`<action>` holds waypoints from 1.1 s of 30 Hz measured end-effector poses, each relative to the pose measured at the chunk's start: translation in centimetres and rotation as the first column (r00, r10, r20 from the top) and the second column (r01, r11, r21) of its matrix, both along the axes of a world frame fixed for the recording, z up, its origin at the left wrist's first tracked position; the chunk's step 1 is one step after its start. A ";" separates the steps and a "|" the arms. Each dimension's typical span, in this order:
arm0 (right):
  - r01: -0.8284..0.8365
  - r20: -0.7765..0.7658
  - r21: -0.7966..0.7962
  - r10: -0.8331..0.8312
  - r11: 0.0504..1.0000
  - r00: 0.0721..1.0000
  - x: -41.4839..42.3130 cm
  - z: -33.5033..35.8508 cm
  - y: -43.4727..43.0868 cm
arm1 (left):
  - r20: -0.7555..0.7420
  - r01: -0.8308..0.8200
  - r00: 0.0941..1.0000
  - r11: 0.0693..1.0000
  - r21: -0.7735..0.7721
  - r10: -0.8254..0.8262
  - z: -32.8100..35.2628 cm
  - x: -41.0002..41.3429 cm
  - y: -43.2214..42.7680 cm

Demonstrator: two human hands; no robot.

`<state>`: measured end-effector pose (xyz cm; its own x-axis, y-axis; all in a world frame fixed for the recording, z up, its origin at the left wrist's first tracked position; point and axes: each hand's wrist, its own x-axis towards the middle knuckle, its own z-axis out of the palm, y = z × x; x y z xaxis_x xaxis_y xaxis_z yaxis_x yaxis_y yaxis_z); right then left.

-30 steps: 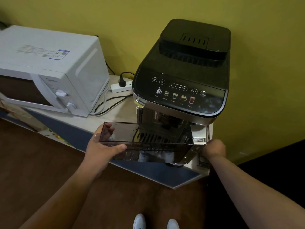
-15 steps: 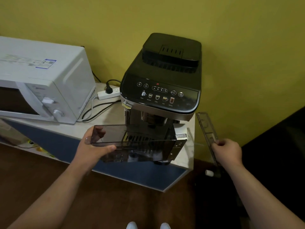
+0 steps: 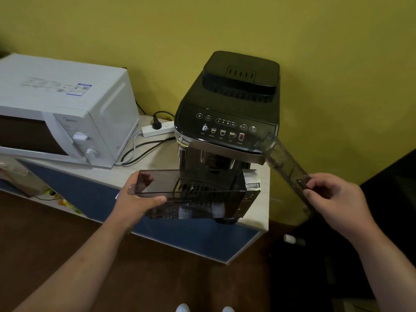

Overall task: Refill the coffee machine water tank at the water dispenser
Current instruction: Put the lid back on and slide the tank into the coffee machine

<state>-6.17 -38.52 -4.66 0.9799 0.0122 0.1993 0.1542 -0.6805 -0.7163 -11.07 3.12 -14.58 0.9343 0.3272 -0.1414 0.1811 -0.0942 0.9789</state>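
Item: one smoked-clear water tank (image 3: 191,194), out of the coffee machine (image 3: 227,122) and held level in front of it, above the front edge of the surface (image 3: 258,212); open at the top, with little or no water visible inside. Left hand (image 3: 137,199): grip pinching the tank's left end wall, thumb along the front face, fingers folded over the rim into the tank. Right hand (image 3: 333,199): grip pressed around the near end of one long tinted tank lid (image 3: 283,163), which slants up toward the machine's right front corner and is apart from the tank. Step in hand, as judged: separating lid from tank before carrying to the dispenser, which is not in view. To do it well: keep the tank level on its one-handed hold, or bring the right hand under its far end once the lid is set down; park the lid flat on the surface, clear of the edge; avoid knocking the machine's front panel with the lid's raised tip. Count: one tank, one lid, one coffee machine, one white microwave (image 3: 63,109) toward the left end of the surface, one power strip (image 3: 157,129) at the back edge between the two appliances, two hands.
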 end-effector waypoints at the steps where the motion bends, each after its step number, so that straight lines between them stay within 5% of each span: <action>1: -0.067 0.003 -0.044 0.068 0.997 0.998 0.0 0.7 0.6 | 0.005 0.004 1.000 1.000 0.000 -0.004 0.0 -0.1 0.0; 14: -0.553 -0.132 -0.302 0.540 0.776 0.831 1.1 2.4 12.5 | 0.038 0.058 0.998 0.996 -0.063 -0.056 -0.1 -0.2 0.1; 24: -0.646 -0.208 -0.439 0.629 0.624 0.749 3.5 2.2 18.2 | 0.053 0.075 0.996 0.994 -0.076 -0.072 0.2 -0.7 0.5; 33: -0.643 -0.211 -0.457 0.628 0.614 0.749 4.3 0.6 19.1 | 0.073 0.070 0.995 0.997 -0.030 -0.068 0.3 -0.5 0.6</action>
